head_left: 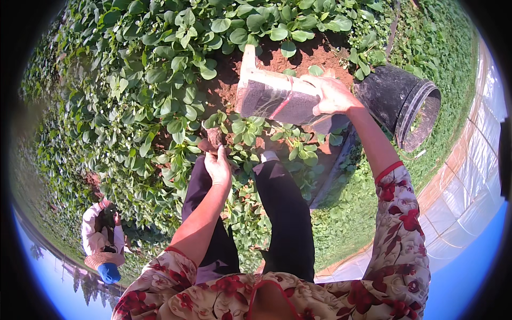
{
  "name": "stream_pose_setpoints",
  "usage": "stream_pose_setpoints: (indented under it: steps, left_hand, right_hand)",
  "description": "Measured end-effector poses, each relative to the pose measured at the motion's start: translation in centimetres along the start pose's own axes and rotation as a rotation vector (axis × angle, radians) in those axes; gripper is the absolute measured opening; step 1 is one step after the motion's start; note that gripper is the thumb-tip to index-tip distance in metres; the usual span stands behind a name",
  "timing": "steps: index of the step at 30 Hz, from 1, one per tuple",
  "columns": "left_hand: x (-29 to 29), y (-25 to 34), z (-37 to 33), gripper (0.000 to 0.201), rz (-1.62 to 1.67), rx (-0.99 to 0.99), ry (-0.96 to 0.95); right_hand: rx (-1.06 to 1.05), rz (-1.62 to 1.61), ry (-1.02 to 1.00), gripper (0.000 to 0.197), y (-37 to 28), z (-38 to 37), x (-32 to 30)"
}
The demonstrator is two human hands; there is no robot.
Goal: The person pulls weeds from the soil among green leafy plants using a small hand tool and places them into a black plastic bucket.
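My right hand (333, 95) is closed on one end of a small wooden stool (261, 98). It lies tipped on its side, with a dark padded seat and a pinkish-red tie around it. Bare reddish soil (274, 57) shows behind it. Lower and to the left, my left hand (217, 166) reaches down beside my left leg. Its fingers are pressed together against a brown piece (211, 140), perhaps a shoe; what they grip is not clear. Leafy green seedlings (248, 127) stand between the stool and my legs.
A black plastic bucket (381, 96) lies on its side at the right, mouth facing right. Dense green plants (133, 69) cover the left and far ground. Another person in a straw hat (105, 260) is at the lower left. Pale plastic sheeting (453, 197) runs along the right.
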State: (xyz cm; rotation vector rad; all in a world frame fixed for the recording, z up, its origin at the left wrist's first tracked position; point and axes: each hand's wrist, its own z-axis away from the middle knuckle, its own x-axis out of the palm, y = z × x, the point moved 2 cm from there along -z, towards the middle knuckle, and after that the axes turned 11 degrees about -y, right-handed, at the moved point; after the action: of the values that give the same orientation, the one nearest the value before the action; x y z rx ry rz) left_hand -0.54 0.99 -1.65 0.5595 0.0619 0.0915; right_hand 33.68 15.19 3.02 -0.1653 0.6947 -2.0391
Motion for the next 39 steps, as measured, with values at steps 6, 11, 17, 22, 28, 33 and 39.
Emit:
stream_pose_setpoints:
  steps: [6, 11, 17, 22, 28, 33, 39]
  left_hand:
    - [0.2, -0.2, 0.6, 0.013, -0.033, -0.065, 0.004]
    - [0.7, -1.3, 0.7, 0.013, -0.012, -0.058, -0.012]
    - [2.6, -0.7, 0.9, 0.014, -0.049, -0.076, -0.055]
    - [2.2, -1.3, 1.7, 0.006, -0.041, -0.003, -0.157]
    - [4.2, 3.1, 11.8, 0.008, 0.108, 0.034, -0.174]
    - [8.8, 8.4, 23.1, 0.012, 0.023, 0.077, -0.263]
    - [13.3, 16.3, 32.3, 0.01, 0.089, 0.134, -0.356]
  right_hand:
    - [-0.056, -0.364, -0.313, 0.062, 5.6, -10.2, 0.5]
    - [0.016, -0.307, -0.38, 0.072, 10.6, -14.5, 1.0]
    - [0.011, -0.277, -0.278, 0.076, 12.0, -14.8, 1.5]
    - [0.146, 0.24, 0.152, 0.078, 8.7, -10.1, 1.4]
    - [0.119, -0.355, 0.437, 0.049, 4.9, 2.8, 8.5]
    - [0.334, -0.382, 0.18, 0.029, 5.8, 20.2, 19.6]
    - [0.543, -0.657, 0.178, 0.016, 10.7, 37.3, 29.7]
